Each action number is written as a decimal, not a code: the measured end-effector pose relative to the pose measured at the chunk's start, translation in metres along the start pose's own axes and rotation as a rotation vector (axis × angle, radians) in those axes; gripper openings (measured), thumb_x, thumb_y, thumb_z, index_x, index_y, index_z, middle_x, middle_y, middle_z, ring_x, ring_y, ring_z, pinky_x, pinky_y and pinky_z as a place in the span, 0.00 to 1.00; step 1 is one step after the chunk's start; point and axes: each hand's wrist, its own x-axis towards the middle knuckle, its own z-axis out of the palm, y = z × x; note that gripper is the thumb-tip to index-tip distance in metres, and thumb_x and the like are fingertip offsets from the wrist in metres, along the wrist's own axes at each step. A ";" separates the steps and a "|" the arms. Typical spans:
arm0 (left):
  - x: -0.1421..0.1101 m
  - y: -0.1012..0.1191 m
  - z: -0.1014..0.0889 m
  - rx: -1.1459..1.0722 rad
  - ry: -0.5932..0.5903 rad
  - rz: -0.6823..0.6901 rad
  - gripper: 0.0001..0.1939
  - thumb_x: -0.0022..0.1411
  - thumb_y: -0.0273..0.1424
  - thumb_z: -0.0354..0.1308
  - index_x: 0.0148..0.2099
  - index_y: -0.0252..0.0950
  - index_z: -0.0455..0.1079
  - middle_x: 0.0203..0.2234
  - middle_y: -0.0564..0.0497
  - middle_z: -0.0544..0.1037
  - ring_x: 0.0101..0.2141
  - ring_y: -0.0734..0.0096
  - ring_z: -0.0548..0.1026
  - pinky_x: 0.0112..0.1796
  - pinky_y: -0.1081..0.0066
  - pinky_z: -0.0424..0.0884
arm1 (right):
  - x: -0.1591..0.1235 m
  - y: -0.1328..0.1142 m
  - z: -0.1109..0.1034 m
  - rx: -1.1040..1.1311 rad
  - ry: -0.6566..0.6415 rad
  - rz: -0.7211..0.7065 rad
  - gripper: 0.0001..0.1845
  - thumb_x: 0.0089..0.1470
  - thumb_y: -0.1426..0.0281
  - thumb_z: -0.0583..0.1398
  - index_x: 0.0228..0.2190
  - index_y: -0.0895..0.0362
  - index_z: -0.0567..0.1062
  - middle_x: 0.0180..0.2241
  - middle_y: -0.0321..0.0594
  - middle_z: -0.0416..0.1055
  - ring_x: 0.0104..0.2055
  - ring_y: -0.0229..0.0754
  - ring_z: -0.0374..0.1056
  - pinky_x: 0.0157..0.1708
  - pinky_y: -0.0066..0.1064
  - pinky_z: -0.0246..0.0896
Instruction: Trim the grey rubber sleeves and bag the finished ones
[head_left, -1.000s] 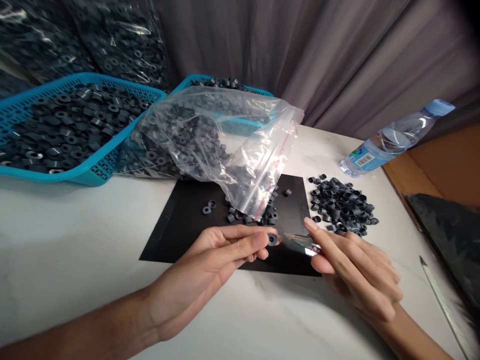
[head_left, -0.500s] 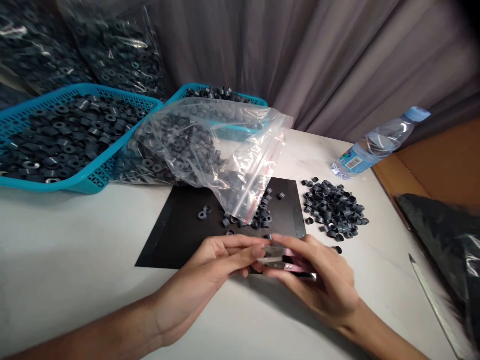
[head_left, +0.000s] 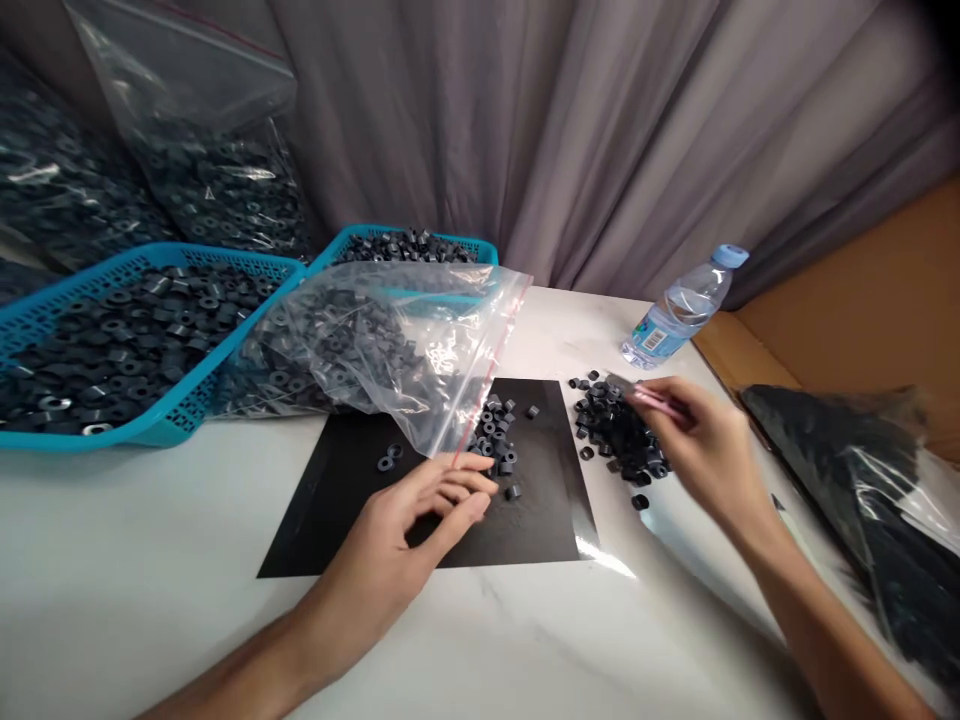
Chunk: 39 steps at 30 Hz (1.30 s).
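My left hand point(head_left: 412, 525) hovers over the black mat point(head_left: 315, 520), thumb and fingers apart with nothing visible between them. Its fingertips are beside a small heap of dark grey ring-shaped parts point(head_left: 495, 435), near the mouth of the clear zip bag point(head_left: 375, 340). At the right, my right hand point(head_left: 697, 440) is closed around small pink-handled thread snips point(head_left: 660, 402). Their metal tip points left over a second pile of dark grey parts point(head_left: 611, 420) on the white table. Whether the right fingers also hold a part cannot be seen.
Two blue baskets full of grey parts, a near one point(head_left: 161, 425) and a far one point(head_left: 480, 250), stand at the left and back. Large filled bags point(head_left: 217, 180) rise behind them. A water bottle point(head_left: 679, 310) stands back right; a dark plastic bag point(head_left: 840, 470) lies at the right edge.
My hands have parted: the right one moved right to the side pile with the snips, and the left one opened, no longer pinching a grey part. The view has tilted up.
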 end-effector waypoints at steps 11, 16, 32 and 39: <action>0.013 -0.015 -0.021 0.571 0.028 0.310 0.09 0.62 0.39 0.66 0.43 0.43 0.77 0.41 0.50 0.77 0.43 0.59 0.73 0.49 0.67 0.63 | 0.017 0.041 -0.039 -0.240 -0.082 0.176 0.20 0.57 0.51 0.63 0.35 0.55 0.77 0.24 0.37 0.73 0.25 0.40 0.65 0.26 0.30 0.54; 0.014 -0.023 -0.021 0.825 0.009 0.478 0.04 0.67 0.36 0.61 0.41 0.42 0.74 0.39 0.51 0.77 0.41 0.62 0.73 0.46 0.66 0.64 | 0.010 0.025 -0.050 -0.017 -0.835 0.047 0.15 0.59 0.56 0.64 0.36 0.55 0.75 0.25 0.34 0.70 0.26 0.37 0.63 0.26 0.26 0.55; 0.015 -0.029 -0.010 1.050 0.013 0.642 0.08 0.69 0.35 0.60 0.48 0.39 0.70 0.43 0.49 0.75 0.46 0.60 0.73 0.49 0.60 0.68 | -0.001 -0.002 -0.038 -0.133 -0.882 -0.059 0.05 0.65 0.63 0.57 0.41 0.50 0.72 0.31 0.32 0.76 0.29 0.38 0.69 0.29 0.28 0.56; 0.020 -0.031 0.014 1.014 -0.049 0.696 0.09 0.73 0.32 0.54 0.51 0.40 0.74 0.41 0.50 0.74 0.41 0.63 0.71 0.46 0.61 0.66 | -0.027 -0.036 0.005 -0.252 -0.693 -0.114 0.13 0.72 0.57 0.49 0.41 0.51 0.66 0.35 0.36 0.77 0.28 0.42 0.73 0.25 0.32 0.55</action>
